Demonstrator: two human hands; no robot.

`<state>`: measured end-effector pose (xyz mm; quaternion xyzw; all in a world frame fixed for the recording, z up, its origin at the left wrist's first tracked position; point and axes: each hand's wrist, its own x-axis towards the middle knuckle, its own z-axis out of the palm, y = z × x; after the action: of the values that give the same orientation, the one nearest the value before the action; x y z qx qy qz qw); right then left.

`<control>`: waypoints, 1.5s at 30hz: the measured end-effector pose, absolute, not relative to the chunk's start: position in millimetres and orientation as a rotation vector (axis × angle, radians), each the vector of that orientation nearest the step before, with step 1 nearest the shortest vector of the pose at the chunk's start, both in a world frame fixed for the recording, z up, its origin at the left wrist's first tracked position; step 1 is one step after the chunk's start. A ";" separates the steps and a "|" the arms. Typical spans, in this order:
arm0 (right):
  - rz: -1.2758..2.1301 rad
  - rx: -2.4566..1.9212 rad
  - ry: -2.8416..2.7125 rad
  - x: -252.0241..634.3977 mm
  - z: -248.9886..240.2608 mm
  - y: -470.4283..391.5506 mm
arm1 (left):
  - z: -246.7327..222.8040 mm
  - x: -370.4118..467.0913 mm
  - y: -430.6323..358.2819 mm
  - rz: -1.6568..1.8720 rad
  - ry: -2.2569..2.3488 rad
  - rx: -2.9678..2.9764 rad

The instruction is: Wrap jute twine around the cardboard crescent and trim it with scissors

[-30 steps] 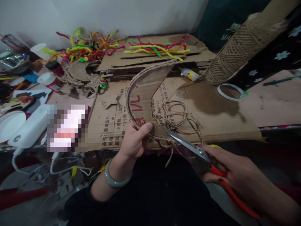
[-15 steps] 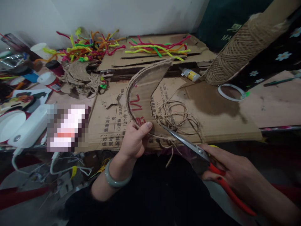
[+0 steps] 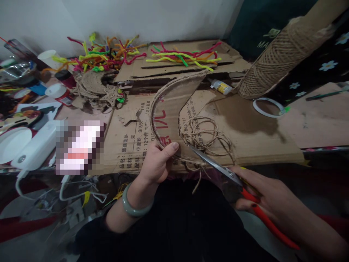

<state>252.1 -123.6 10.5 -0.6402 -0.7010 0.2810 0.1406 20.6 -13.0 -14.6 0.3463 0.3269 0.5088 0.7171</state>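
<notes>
pale wall (image 3: 152, 22) at the back, table covered by a printed cardboard sheet (image 3: 259, 143). landmark = cardboard crescent (image 3: 170, 109), sitting over the sheet, twine along its outer curved edge; can't tell if it rests on the sheet or is lifted. left hand (image 3: 160, 160) at the crescent's lower end, pinching it, thumb pressed on the face, other fingers mostly hidden beneath. green bangle (image 3: 136, 207) on that wrist. right hand (image 3: 272, 196) to the lower right of the crescent, fingers curled round the red handles of the scissors (image 3: 215, 165); blades nearly together, tip at the crescent's lower end, contact unclear. loose twine (image 3: 201, 147) tangled just right of the crescent. glue bottle (image 3: 222, 87) right of its upper point, big twine spool (image 3: 280, 54) farther right, white ring (image 3: 268, 115) below the spool. bright fuzzy stems (image 3: 185, 56) behind the crescent, bigger pile (image 3: 109, 54) behind and left. twine-covered star (image 3: 110, 95) left of the crescent; pixelated item (image 3: 80, 145) and white device (image 3: 38, 145) farther left.
</notes>
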 end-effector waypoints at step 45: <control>0.921 -1.853 -2.011 261.0 -5.7 -133.0 | -15.3 19.3 -13.4 1.150 0.738 0.722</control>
<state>261.0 -133.0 -5.7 -0.6369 -0.6913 0.3165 0.1275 19.3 -13.4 -15.3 0.3263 0.3332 0.5193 0.7161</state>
